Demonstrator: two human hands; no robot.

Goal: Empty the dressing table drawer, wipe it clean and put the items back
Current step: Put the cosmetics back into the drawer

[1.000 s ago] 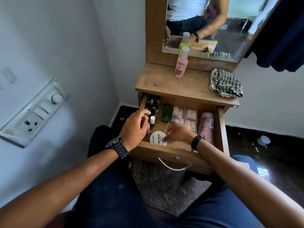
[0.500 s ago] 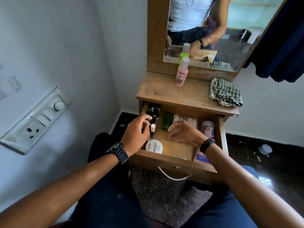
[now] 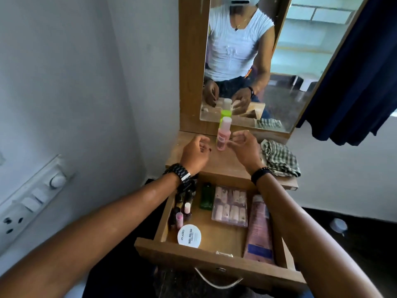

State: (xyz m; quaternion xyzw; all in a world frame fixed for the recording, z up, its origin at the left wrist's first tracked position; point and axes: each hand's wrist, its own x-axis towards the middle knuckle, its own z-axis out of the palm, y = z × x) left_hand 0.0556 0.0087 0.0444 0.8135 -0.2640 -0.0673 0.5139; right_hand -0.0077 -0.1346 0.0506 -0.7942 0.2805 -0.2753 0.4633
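The open wooden drawer (image 3: 217, 262) holds several small nail polish bottles (image 3: 187, 208) at its left, a white round jar (image 3: 189, 235), a green bottle (image 3: 207, 196), a clear pack of false nails (image 3: 231, 206) and a pink tube (image 3: 258, 229). On the tabletop (image 3: 227, 164) a pink bottle (image 3: 222, 137) stands in front of a green-capped one (image 3: 226, 113). My left hand (image 3: 196, 154) hovers left of the pink bottle, fingers curled around something small and dark red. Right of that bottle is my right hand (image 3: 245, 147), fingers curled; what they enclose is hidden.
A checked cloth (image 3: 279, 158) lies crumpled on the tabletop's right end. The mirror (image 3: 290, 61) rises behind the bottles. A switch panel (image 3: 32, 196) is on the left wall, a dark curtain (image 3: 354, 82) hangs at the right, and a white lid (image 3: 339, 225) lies on the floor.
Both hands have lifted out of the drawer and moved up over the tabletop beside the pink bottle. The camera has tilted up and closer.
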